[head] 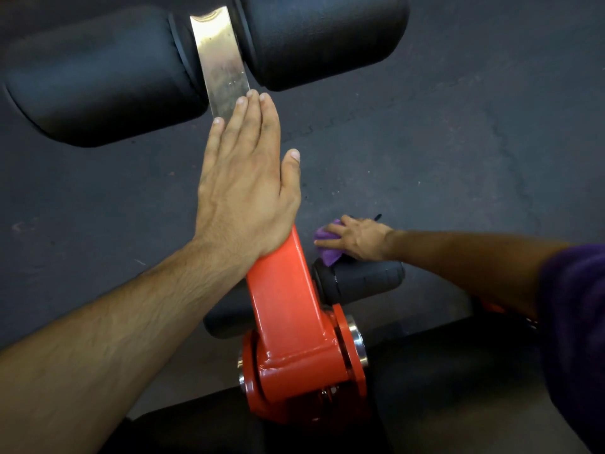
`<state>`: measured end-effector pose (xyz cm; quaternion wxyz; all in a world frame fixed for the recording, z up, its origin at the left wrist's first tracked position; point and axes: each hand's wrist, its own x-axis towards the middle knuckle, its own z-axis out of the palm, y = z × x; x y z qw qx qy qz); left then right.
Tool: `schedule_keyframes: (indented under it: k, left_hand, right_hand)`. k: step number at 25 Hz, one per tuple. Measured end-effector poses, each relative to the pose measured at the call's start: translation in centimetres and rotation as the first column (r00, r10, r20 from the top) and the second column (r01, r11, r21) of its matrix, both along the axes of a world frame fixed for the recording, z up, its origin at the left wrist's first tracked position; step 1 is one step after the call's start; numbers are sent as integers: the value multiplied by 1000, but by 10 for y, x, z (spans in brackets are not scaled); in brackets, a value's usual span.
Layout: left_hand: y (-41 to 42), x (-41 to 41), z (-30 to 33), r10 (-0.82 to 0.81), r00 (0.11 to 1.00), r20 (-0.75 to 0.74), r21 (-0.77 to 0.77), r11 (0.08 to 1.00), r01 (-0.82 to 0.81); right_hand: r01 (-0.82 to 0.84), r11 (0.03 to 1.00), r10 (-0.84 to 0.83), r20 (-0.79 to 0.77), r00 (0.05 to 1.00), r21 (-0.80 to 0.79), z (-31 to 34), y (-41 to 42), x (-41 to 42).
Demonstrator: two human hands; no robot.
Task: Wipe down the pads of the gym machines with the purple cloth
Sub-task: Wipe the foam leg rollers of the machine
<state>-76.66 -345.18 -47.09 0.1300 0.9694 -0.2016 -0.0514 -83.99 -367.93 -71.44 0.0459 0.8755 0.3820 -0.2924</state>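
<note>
My left hand [244,178] lies flat with straight fingers on the machine's arm, where the orange bar [288,309] meets the silver bar [219,60]. Lower down, my right hand [357,235] holds the bunched purple cloth [325,244] against the top of a small black roller pad [363,278] on the right of the orange bar. Two large black roller pads, one on the left [101,80] and one on the right [324,37], flank the silver bar at the top. Another small roller pad [226,321] shows partly on the orange bar's left.
Dark rubber gym flooring [458,142] surrounds the machine. The orange pivot joint [304,371] with steel bushings sits at the bottom centre, above a black seat pad [442,388]. A purple sleeve [576,322] covers my right upper arm at the frame's right edge.
</note>
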Motion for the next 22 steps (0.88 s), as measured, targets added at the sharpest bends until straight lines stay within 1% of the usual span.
schedule_keyframes:
  k: [2, 3, 4, 5, 7, 8, 9, 11, 12, 13, 15, 16, 17, 18, 19, 20, 21, 22]
  left_hand:
    - [0, 1, -1, -5, 1000, -7, 0, 1000, 5]
    - [0, 0, -1, -4, 1000, -11, 6, 1000, 4]
    - [2, 0, 0, 1, 1000, -11, 12, 1000, -1]
    - [2, 0, 0, 5, 1000, -11, 14, 1000, -5]
    - [0, 0, 0, -2, 1000, -16, 2, 1000, 2]
    - [-1, -1, 1, -2, 1000, -18, 2, 1000, 2]
    - [-2, -1, 0, -1, 1000, -12, 4, 1000, 1]
    - [0, 1, 0, -2, 1000, -12, 7, 1000, 2]
    - [1, 1, 0, -6, 1000, -15, 6, 1000, 6]
    - [1, 0, 0, -4, 1000, -17, 3, 1000, 4]
    - [2, 0, 0, 0, 1000, -10, 3, 1000, 0]
    - [1, 1, -1, -2, 1000, -10, 3, 1000, 2]
    - [1, 1, -1, -5, 1000, -11, 3, 1000, 5]
    - [0, 0, -1, -6, 1000, -11, 5, 1000, 6]
    - [0, 1, -1, -5, 1000, -8, 9, 1000, 5]
    - [1, 2, -1, -5, 1000, -6, 13, 1000, 5]
    - [1, 2, -1, -5, 1000, -10, 17, 1000, 6]
    - [1, 2, -1, -5, 1000, -12, 17, 1000, 5]
  right_hand:
    - [-214, 973, 205, 98, 974, 90, -2, 15, -34]
    - [-334, 940, 326, 108, 939, 66, -4, 16, -52]
    - [-413, 910, 410, 102, 906, 15, -5, 14, -64]
    - [-451, 893, 449, 108, 887, -6, -6, 6, -66]
    - [-433, 901, 429, 109, 897, 13, -4, -26, -50]
    - [-374, 928, 374, 47, 926, -8, 0, -47, -45]
    - [-328, 942, 327, -28, 945, -74, 6, -70, -42]
    - [-236, 955, 221, -99, 970, -182, 19, -109, -43]
    - [-158, 962, 139, -97, 985, -221, 27, -124, -45]
    - [-70, 971, 57, -64, 996, -228, 37, -132, -49]
    - [35, 987, -36, -3, 999, -157, 53, -129, -61]
    - [36, 990, -39, -19, 999, -139, 59, -119, -68]
    - [-22, 993, 15, -53, 998, -117, 65, -102, -76]
    - [-73, 997, 72, -46, 996, -17, 69, -84, -85]
    - [-123, 984, 120, 33, 992, 128, 67, -66, -91]
    - [-183, 951, 163, 99, 982, 250, 62, -47, -93]
    - [-296, 902, 268, 129, 955, 315, 53, -32, -94]
    - [-440, 844, 410, 160, 898, 307, 45, -20, -95]
